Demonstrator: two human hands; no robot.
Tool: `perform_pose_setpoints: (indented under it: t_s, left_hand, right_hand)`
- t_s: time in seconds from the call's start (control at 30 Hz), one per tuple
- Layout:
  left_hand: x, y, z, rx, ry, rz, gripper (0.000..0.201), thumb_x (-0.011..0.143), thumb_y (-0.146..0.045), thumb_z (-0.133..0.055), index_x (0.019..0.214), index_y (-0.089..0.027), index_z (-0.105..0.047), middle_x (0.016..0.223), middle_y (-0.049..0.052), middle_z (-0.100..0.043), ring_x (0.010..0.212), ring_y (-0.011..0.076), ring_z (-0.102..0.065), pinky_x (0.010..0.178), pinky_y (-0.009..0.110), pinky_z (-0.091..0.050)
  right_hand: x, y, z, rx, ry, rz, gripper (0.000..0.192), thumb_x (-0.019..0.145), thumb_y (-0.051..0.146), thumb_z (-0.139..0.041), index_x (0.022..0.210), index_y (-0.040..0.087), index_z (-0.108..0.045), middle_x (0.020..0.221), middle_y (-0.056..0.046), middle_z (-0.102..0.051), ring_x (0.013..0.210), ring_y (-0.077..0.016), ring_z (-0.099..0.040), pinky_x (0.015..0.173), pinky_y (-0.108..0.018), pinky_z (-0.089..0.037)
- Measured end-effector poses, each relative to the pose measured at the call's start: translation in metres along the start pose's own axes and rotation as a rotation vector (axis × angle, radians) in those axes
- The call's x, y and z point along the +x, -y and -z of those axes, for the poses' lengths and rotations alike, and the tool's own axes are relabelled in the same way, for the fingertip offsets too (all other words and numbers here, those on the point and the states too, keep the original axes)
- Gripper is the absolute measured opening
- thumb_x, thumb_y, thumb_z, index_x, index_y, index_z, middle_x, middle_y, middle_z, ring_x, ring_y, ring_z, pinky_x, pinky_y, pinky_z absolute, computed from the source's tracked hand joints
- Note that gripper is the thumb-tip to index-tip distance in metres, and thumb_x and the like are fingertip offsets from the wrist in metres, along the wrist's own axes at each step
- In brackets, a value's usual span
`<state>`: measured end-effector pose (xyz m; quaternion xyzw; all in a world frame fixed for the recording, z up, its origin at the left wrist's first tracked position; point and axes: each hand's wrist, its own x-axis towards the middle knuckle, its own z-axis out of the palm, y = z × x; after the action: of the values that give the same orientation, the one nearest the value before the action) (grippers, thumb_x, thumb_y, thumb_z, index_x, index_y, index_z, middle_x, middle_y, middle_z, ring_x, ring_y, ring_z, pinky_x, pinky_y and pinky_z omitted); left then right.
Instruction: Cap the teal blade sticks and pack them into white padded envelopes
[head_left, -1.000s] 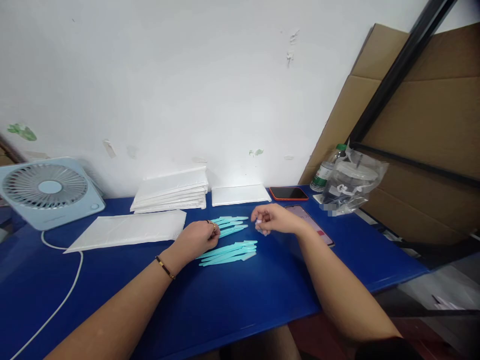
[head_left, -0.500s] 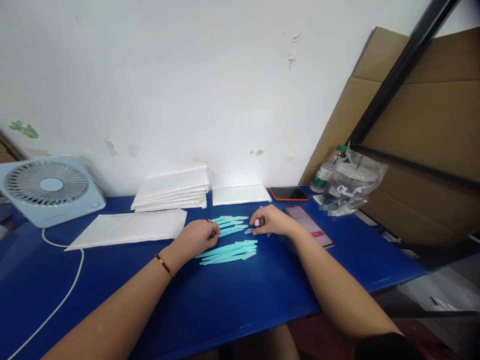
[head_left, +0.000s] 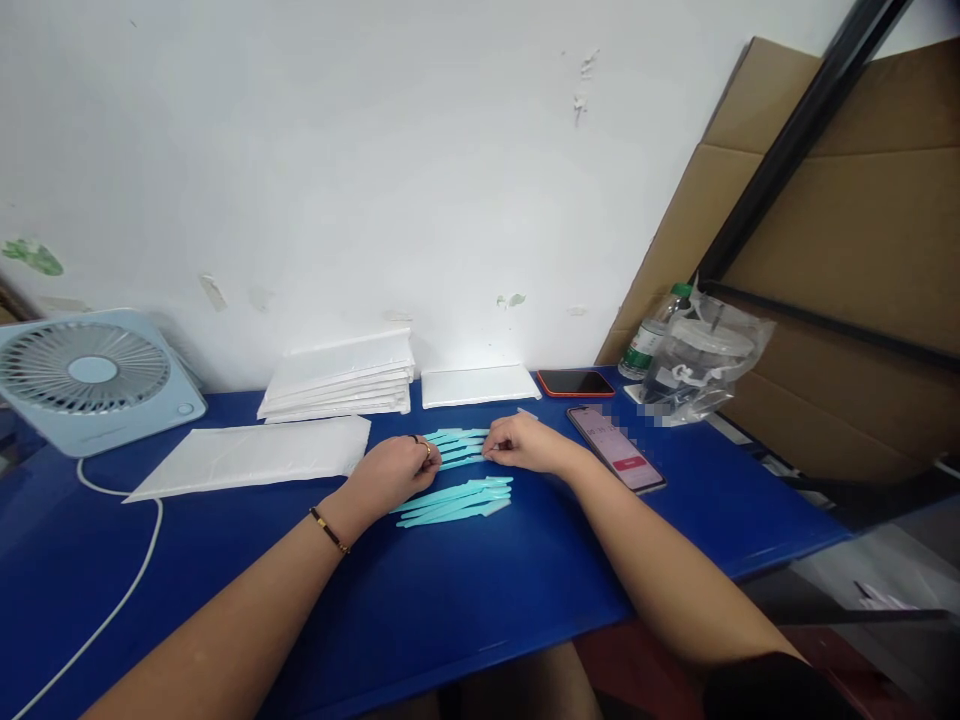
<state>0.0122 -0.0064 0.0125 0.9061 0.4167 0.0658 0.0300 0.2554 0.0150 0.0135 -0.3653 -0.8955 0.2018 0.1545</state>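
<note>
Two groups of teal plastic sticks are laid on the blue table (head_left: 465, 600): a far group (head_left: 459, 446) between the two hands, and a near group (head_left: 457, 501) just in front of them. The left hand (head_left: 394, 470) is rested knuckles-up with fingers curled at the left ends of the far group; whether anything is gripped cannot be told. The right hand (head_left: 521, 444) is pressed down at the right ends of the same group, fingers bent and nearly closed, touching the tips. A pink-screened phone (head_left: 616, 448) is found just right of the right wrist, a red-cased phone (head_left: 575, 382) behind it, and a bagged jar (head_left: 697, 360) near the right edge. White padded envelopes (head_left: 251, 456), a stack of envelopes (head_left: 339, 375) and a fan (head_left: 90, 378) are set to the left and back. Open tabletop is left toward the front edge. Half a second earlier the right hand was held slightly further right and clear of the sticks; it has since been brought in against them.
</note>
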Motion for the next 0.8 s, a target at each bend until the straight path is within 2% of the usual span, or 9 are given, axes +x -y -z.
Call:
perform_pose_setpoints:
  t_s: [0.1,0.17,0.23,0.37,0.5,0.63,0.8]
  left_hand:
    - [0.001,0.001,-0.003,-0.057,-0.041,0.013,0.024,0.085,-0.023,-0.039,0.078,-0.019,-0.062,0.077,0.005,-0.063,0.072,0.0167,-0.057,0.065,0.027,-0.038]
    - [0.000,0.002,-0.001,-0.119,-0.085,0.045,0.024,0.086,-0.030,-0.042,0.089,-0.020,-0.064,0.090,0.006,-0.064,0.084,0.0188,-0.057,0.072,0.028,-0.040]
    - [-0.003,0.001,0.002,-0.190,-0.092,0.058,0.027,0.085,-0.039,-0.046,0.096,-0.021,-0.062,0.096,0.005,-0.063,0.087,0.0190,-0.056,0.072,0.028,-0.042]
    - [-0.009,-0.005,0.006,-0.326,0.060,0.009,0.031,0.078,-0.048,-0.053,0.089,-0.021,-0.063,0.085,0.002,-0.062,0.074,0.0153,-0.056,0.062,0.024,-0.041]
    - [-0.009,-0.008,0.005,-0.388,0.137,0.029,0.026,0.081,-0.043,-0.049,0.078,-0.021,-0.063,0.073,0.000,-0.062,0.066,0.0127,-0.054,0.057,0.022,-0.038]
    - [-0.006,-0.005,0.003,-0.396,0.120,0.092,0.022,0.080,-0.037,-0.049,0.077,-0.021,-0.062,0.073,-0.001,-0.062,0.064,0.0126,-0.055,0.055,0.022,-0.038]
    - [-0.002,0.001,-0.003,-0.278,-0.003,0.154,0.015,0.078,-0.030,-0.050,0.074,-0.021,-0.061,0.078,0.001,-0.063,0.069,0.0142,-0.056,0.059,0.024,-0.039]
  right_hand:
    - [0.001,0.002,0.002,0.011,-0.017,0.001,0.016,0.081,0.021,-0.056,0.086,0.017,-0.071,0.084,-0.005,-0.065,0.071,-0.0126,-0.059,0.064,-0.022,-0.042]
    - [-0.006,-0.002,0.011,0.044,-0.046,-0.026,0.018,0.081,0.022,-0.056,0.088,0.017,-0.071,0.085,-0.005,-0.065,0.073,-0.0132,-0.059,0.066,-0.022,-0.043]
    - [-0.016,-0.009,0.024,0.090,-0.043,-0.066,0.018,0.079,0.023,-0.057,0.091,0.018,-0.070,0.087,-0.005,-0.065,0.074,-0.0130,-0.059,0.065,-0.022,-0.043]
    - [-0.032,-0.024,0.040,0.035,0.128,-0.196,0.019,0.065,0.022,-0.069,0.084,0.020,-0.072,0.081,-0.002,-0.064,0.065,-0.0121,-0.056,0.056,-0.021,-0.041]
    - [-0.032,-0.027,0.036,-0.016,0.190,-0.266,0.013,0.062,0.018,-0.070,0.075,0.020,-0.071,0.072,0.000,-0.063,0.063,-0.0123,-0.055,0.054,-0.021,-0.038]
    - [-0.026,-0.021,0.031,0.053,0.193,-0.299,0.013,0.065,0.025,-0.069,0.075,0.018,-0.068,0.069,0.000,-0.064,0.061,-0.0125,-0.055,0.053,-0.021,-0.038]
    - [-0.016,-0.017,0.019,0.161,0.114,-0.244,0.014,0.070,0.027,-0.065,0.081,0.017,-0.067,0.070,-0.001,-0.066,0.066,-0.0132,-0.059,0.059,-0.021,-0.042]
